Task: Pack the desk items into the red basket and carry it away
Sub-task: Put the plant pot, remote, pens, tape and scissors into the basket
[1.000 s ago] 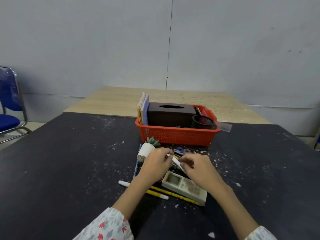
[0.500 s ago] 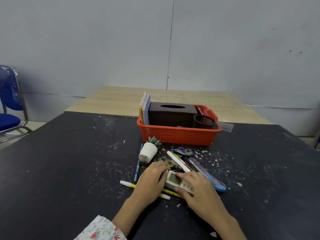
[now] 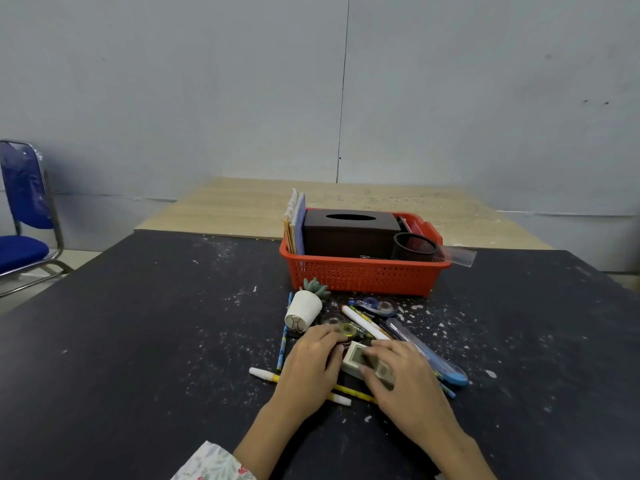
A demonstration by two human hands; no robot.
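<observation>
Both hands, left [image 3: 313,367] and right [image 3: 401,379], are closing loosely around the remote [image 3: 358,358]; the basket [image 3: 363,275] is sitting at twelve o'clock. Lifting it level should avoid scattering the pens [image 3: 363,322].

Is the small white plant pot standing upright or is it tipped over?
Tipped over. The white pot lies on its side on the black table, base toward the camera, green plant pointing at the red basket.

hands [image 3: 360,372] hide most of the remote [image 3: 356,356]; blue chair [image 3: 24,216] is cut off.
</observation>
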